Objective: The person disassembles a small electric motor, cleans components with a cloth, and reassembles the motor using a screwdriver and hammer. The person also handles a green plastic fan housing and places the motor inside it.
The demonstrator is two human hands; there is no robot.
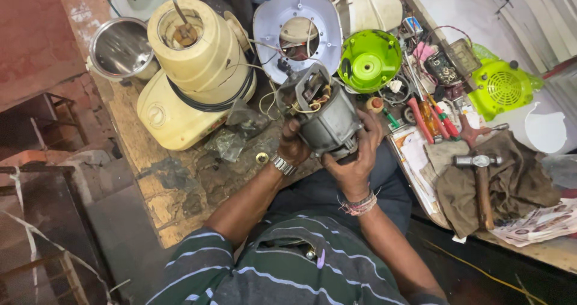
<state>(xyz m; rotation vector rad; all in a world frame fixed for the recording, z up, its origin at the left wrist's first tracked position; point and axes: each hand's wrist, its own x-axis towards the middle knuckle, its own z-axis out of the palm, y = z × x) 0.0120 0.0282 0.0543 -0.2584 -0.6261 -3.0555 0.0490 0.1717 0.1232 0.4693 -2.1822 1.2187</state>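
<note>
Both hands are holding a grey electric motor [323, 115] up over the near edge of the desk [174, 191], just in front of the person's striped shirt. The left hand [293, 146] is gripping its lower left side, fingers wrapped shut around the housing; a metal watch is sitting on that wrist. The right hand [356, 155] is cupping the motor from beneath and the right, fingers [371, 125] curling up along its casing, a bundle of thread bands showing at the wrist.

The motor is looking worn: a dull grey metal shell, open at the top end, with copper windings and thin pale wires showing inside. The wires are trailing off toward the white round housing [297, 31] lying behind it.

Printed paper is lying in two places: a flat sheet with red markings [415, 155] under the screwdrivers [430, 118], and a glossy leaflet [541, 224] with small pictures at the right edge of the desk, beneath a brown cloth [511, 182]. A hammer [481, 182] is resting on that cloth.

A cream mixer base [192, 76] with a black cord looped around it is standing to the left, a steel jar [120, 48] beside it. Two bright green plastic parts, a round cover [369, 60] and a vented cover [502, 88], are lying further back.
</note>
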